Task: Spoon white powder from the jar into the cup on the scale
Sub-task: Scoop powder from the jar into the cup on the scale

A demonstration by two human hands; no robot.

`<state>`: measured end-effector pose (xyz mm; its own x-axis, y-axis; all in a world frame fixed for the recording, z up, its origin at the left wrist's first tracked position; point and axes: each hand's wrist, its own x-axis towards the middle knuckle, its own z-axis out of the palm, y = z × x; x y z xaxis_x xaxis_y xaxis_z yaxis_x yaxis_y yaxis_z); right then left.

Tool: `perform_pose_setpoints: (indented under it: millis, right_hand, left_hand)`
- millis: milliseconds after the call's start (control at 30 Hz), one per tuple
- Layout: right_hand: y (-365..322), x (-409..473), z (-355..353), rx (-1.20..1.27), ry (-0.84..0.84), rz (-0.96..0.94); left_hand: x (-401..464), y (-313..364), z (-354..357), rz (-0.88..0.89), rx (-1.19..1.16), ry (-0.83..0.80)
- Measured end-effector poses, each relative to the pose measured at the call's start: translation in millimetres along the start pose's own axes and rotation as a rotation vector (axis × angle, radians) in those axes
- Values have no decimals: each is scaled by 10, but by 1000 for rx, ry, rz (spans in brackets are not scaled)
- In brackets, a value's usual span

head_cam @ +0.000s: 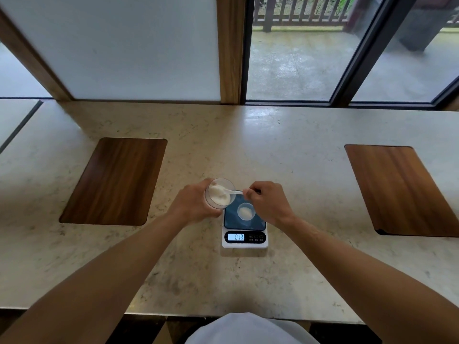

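The left hand is wrapped around a clear jar, holding it tilted with its mouth turned toward the camera, just left of and slightly over the scale's rear corner. White powder lies heaped inside. The right hand is closed in a pinch on the handle of a small white spoon, whose bowl reaches into the jar's mouth and sits in the powder.

Below and between the hands, a small cup stands on the dark platform of the scale, already holding some powder; the right hand's knuckles overlap the platform's right side. The lit display shows digits (they read something like 019).

The scale rests on a pale stone counter. Two dark wooden boards lie well apart from it, the left board and the right board. Beyond the counter stand a frosted panel and a window.
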<state>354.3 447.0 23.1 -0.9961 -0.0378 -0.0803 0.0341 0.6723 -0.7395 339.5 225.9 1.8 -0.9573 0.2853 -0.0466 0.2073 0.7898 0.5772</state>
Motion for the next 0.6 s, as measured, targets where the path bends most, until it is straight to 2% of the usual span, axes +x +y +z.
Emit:
perform_pose_setpoints:
  millis: [600]
  right_hand:
    - [267, -108, -312, 27, 85, 33]
  left_hand:
    - [1, -142, 25, -156, -64, 48]
